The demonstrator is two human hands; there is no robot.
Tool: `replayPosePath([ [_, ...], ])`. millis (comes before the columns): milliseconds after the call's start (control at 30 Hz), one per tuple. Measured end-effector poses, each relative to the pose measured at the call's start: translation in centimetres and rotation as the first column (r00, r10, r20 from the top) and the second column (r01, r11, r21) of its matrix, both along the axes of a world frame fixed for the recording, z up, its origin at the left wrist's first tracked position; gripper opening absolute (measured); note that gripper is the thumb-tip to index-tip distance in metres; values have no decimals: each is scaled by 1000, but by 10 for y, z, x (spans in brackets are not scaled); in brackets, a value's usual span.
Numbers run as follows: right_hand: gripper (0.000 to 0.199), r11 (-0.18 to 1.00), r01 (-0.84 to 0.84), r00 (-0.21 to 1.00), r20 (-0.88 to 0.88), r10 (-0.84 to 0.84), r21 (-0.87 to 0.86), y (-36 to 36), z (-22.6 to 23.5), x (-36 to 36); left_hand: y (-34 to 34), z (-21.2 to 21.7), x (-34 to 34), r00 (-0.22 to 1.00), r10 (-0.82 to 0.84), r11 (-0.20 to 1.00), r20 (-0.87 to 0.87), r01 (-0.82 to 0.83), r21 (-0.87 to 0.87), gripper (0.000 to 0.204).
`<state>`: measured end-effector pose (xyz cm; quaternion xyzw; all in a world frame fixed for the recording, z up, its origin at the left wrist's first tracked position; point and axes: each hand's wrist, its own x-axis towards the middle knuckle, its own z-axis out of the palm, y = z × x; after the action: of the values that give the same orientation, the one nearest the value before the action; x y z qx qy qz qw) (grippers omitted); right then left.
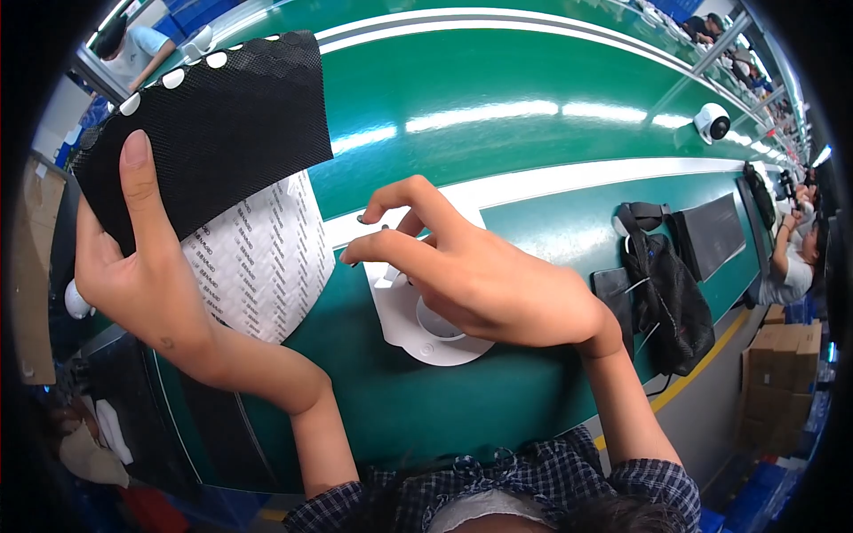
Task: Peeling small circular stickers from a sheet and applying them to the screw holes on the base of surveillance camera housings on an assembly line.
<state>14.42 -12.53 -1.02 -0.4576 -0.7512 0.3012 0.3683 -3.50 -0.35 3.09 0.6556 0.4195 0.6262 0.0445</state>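
My left hand (147, 240) grips a black textured sheet (231, 124), its thumb lying over the front. White half-round spots run along the sheet's upper edge. Below it hangs white backing paper (267, 258) with rows of print. My right hand (498, 275) hovers with bent fingers over a white plastic part (431, 351), which has a rounded end and a round middle and lies on the green bench. Small dark pieces show at the right fingertips, apparently black pads; the hand hides much of the white part.
A white round camera (711, 123) stands on the green conveyor at far right. On the bench's right lie a black bag (671, 302) and a dark flat folder (711, 233). Cardboard boxes (782, 373) are stacked beyond the bench. Other people sit at far left and right.
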Motion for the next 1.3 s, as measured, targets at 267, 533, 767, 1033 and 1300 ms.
replayPosePath([
  [267, 49, 1000, 20, 999, 30, -19, -1, -1, 0, -1, 1, -1, -1, 1000, -8, 1000, -12, 8, -27, 36],
  [533, 46, 998, 20, 999, -48, -18, 55, 1, -2, -1, 6, -2, -4, 998, 28, 1000, -62, -27, 7, 35],
  [767, 45, 1000, 6, 999, -33, -5, 26, 1, -4, -2, 7, -3, -1, 995, 48, 996, -85, -40, 83, 34],
  [1033, 47, 999, 11, 999, 36, -12, 36, 2, -3, -4, 5, -1, -1, 996, -45, 998, -81, 41, -41, 39],
  [1300, 47, 999, 4, 998, 66, -8, 51, 2, -1, -4, 5, 0, 0, 993, -29, 998, -118, 23, -54, 37],
])
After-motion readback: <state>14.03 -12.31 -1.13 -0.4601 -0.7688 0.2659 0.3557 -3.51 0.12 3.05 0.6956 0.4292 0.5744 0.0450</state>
